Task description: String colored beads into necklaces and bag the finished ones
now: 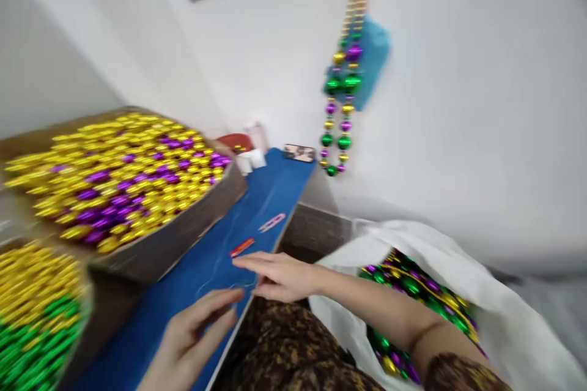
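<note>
Under left hand (190,330), blue table (275,180); ahead-left, open box (192,223) of beads (123,189), likely placed for easy reach. Just past right hand (284,278), red tool (241,248), apparently kept handy. Between hands, thin thread (247,286); both half-curled, cannot tell whether pinching.

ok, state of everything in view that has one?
Left hand: fingers curled, grip unclear
Right hand: index extended, grip unclear
Gold-purple bead box: open, heaped
Gold-green bead box: open, filled
Sack: open, beads inside
Bead strands: hanging
Pink snips: lying, blades unclear
Red tool: lying flat
Phone: lying flat
</note>
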A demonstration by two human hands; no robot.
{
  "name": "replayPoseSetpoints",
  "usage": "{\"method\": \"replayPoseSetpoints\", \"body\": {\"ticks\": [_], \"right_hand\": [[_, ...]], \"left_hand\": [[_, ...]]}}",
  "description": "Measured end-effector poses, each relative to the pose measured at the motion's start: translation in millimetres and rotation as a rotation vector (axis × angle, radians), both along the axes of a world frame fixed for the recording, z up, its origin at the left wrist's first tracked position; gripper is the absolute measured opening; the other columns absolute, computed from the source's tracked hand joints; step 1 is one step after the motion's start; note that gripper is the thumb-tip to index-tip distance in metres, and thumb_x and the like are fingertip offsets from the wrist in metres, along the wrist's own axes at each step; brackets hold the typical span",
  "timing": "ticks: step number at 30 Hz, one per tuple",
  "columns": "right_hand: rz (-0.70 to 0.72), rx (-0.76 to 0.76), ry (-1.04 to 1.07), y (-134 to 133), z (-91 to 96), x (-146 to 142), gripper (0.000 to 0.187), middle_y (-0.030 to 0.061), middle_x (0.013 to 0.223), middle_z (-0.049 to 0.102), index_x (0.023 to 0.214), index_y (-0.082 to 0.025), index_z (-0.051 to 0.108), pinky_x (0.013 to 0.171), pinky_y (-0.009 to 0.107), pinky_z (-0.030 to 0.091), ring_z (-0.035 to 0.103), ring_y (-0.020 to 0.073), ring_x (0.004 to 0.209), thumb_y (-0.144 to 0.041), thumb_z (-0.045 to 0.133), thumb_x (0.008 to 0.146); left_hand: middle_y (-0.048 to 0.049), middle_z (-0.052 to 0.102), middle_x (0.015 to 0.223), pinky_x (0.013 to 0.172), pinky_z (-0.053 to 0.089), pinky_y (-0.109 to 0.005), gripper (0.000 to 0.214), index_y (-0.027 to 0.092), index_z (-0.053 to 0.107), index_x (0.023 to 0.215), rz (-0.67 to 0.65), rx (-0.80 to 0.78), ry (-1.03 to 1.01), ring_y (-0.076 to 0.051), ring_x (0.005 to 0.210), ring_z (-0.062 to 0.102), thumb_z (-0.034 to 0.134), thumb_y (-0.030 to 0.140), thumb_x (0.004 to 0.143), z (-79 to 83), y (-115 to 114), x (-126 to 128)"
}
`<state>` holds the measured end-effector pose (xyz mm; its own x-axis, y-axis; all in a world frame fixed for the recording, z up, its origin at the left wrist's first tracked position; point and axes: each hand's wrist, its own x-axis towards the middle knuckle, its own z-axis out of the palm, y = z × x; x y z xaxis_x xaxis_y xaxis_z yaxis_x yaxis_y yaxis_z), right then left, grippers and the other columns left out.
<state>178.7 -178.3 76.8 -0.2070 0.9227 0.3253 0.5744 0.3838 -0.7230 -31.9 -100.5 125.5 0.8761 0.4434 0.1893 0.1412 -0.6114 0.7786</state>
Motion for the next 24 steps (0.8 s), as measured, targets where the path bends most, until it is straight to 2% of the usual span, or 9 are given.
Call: {"method": "replayPoseSetpoints", "body": {"ticks": [3,5,7,10,13,15,18,21,24], "right_hand": [[0.173,0.015,0.127,13.2,1.1,-25.7,0.025,0.0038,0.095,0.067,0.109,-0.016,0.060,0.074,0.020,0.046,0.062,0.0111,0.081,-0.022,0.045,0.090],[0.199,-0.019,0.185,17.1,-7.7,-31.8,0.026,0.0006,0.069,0.064,0.089,-0.016,0.062,0.064,0.019,0.046,0.060,0.0101,0.064,-0.022,0.037,0.094],[0.180,-0.065,0.249,16.8,-17.3,-35.2,0.028,-0.0006,0.063,0.060,0.087,-0.016,0.059,0.057,0.018,0.045,0.058,0.0089,0.057,-0.023,0.033,0.095],[0.124,-0.133,0.335,11.0,-26.1,-38.2,0.028,-0.0001,0.065,0.060,0.091,-0.016,0.056,0.054,0.017,0.046,0.058,0.0086,0.055,-0.027,0.032,0.096],[-0.017,-0.223,0.461,7.0,-32.1,-34.9,0.029,-0.0001,0.063,0.060,0.090,-0.018,0.058,0.057,0.021,0.048,0.059,0.0105,0.057,-0.037,0.036,0.095],[-0.132,-0.266,0.511,6.6,-40.0,-26.3,0.032,0.0004,0.064,0.061,0.091,-0.019,0.058,0.057,0.023,0.049,0.060,0.0117,0.057,-0.043,0.038,0.093],[-0.264,-0.278,0.477,6.0,-60.2,-2.1,0.040,0.0031,0.070,0.062,0.098,-0.018,0.056,0.054,0.024,0.049,0.061,0.0127,0.057,-0.048,0.030,0.093],[-0.363,-0.293,0.363,3.8,-84.7,31.3,0.043,0.0050,0.071,0.063,0.098,-0.017,0.058,0.053,0.025,0.051,0.062,0.0138,0.058,-0.051,0.031,0.092],[-0.406,-0.279,0.171,3.9,-103.7,58.6,0.042,0.0074,0.078,0.065,0.094,-0.020,0.063,0.053,0.030,0.053,0.063,0.0185,0.061,-0.057,0.046,0.082]], "left_hand": [[-0.0049,0.067,0.104,0.079,0.051,-0.027,0.026,0.029,0.065,0.108,0.083,-0.173,0.068,-0.020,0.091,0.063,0.057,0.026,0.083,-3.1,-8.1,-11.4],[-0.0068,0.067,0.103,0.078,0.051,-0.029,0.024,0.024,0.066,0.106,0.104,-0.317,0.038,-0.019,0.088,0.062,0.055,0.028,0.085,-8.4,-10.4,-16.1],[-0.0080,0.067,0.099,0.073,0.050,-0.027,0.026,0.021,0.066,0.106,0.164,-0.434,-0.044,-0.017,0.081,0.062,0.054,0.031,0.085,-17.7,-10.0,-19.3],[-0.0085,0.065,0.096,0.069,0.049,-0.027,0.045,0.021,0.048,0.129,0.225,-0.546,-0.128,-0.015,0.074,0.060,0.051,0.037,0.087,-40.0,-4.9,-18.2],[-0.0081,0.065,0.093,0.068,0.048,-0.026,0.054,0.018,0.040,0.134,0.086,-0.617,-0.040,-0.015,0.074,0.060,0.049,0.043,0.086,-65.5,2.6,-10.2],[-0.0064,0.066,0.082,0.063,0.046,-0.023,0.043,0.014,0.058,0.114,0.044,-0.577,0.067,-0.013,0.068,0.058,0.047,0.045,0.086,-79.0,7.1,-7.3],[-0.0039,0.064,0.069,0.062,0.041,-0.021,0.038,0.013,0.066,0.085,0.146,-0.345,0.174,-0.012,0.063,0.056,0.042,0.043,0.089,-90.2,14.2,-16.0],[-0.0033,0.065,0.072,0.063,0.039,-0.022,0.036,0.016,0.066,0.080,0.291,-0.134,0.237,-0.013,0.066,0.056,0.041,0.039,0.089,-93.8,22.7,-39.1],[-0.0033,0.065,0.071,0.061,0.037,-0.022,0.034,0.017,0.066,0.081,0.407,-0.068,0.282,-0.014,0.065,0.056,0.040,0.038,0.090,-95.2,29.2,-66.0]]}}
